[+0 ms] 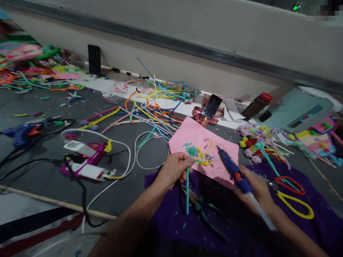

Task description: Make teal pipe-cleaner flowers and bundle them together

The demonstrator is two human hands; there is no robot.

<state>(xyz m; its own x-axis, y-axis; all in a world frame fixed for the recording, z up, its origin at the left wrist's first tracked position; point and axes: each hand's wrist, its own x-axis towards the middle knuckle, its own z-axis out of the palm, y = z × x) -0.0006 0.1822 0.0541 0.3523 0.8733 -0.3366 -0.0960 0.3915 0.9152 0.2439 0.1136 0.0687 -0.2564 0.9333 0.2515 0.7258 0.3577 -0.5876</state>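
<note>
Between thumb and fingers, my left hand (175, 167) pinches a teal pipe-cleaner flower (192, 151), its stem hanging straight down. My right hand (255, 187) is wrapped round a blue glue gun (235, 171). The gun's nozzle points up and left, a short way right of the flower, and a clear glue stick (261, 211) juts from its rear. Under both lies a pink foam sheet (182, 135), strewn with short yellow, purple and teal clippings (205, 159). Pliers (203, 210) rest on the purple cloth (166, 214) below my hands. Scissors (291, 185) with red and yellow handles lie to the right.
A magenta power strip (85, 160) with cables and another blue glue gun (21, 134) lie left. Loose pipe cleaners (144, 110) spread across the middle. A phone (212, 106), a dark bottle (257, 106) and finished flowers (250, 139) are at the back and right.
</note>
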